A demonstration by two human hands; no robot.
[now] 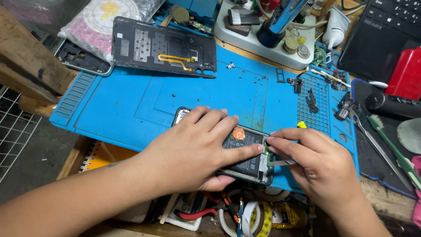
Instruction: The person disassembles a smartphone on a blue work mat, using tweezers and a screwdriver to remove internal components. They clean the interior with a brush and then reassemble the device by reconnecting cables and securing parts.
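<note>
An opened phone (245, 151) with its black battery and an orange sticker showing lies on the blue work mat (131, 105) near the front edge. My left hand (193, 147) lies flat across the phone and grips it, thumb under the near edge. My right hand (313, 164) pinches metal tweezers (283, 162), whose tips touch the phone's right end by the small circuit board. A removed black back cover (164, 46) with a yellow flex cable rests at the mat's far side.
A second phone frame (81, 57) lies at the far left. A microscope base (263, 33), a red bottle (408, 72), spare tweezers (377, 142) and small parts sit to the right. Tape rolls (245, 217) and tools fill a tray below the mat.
</note>
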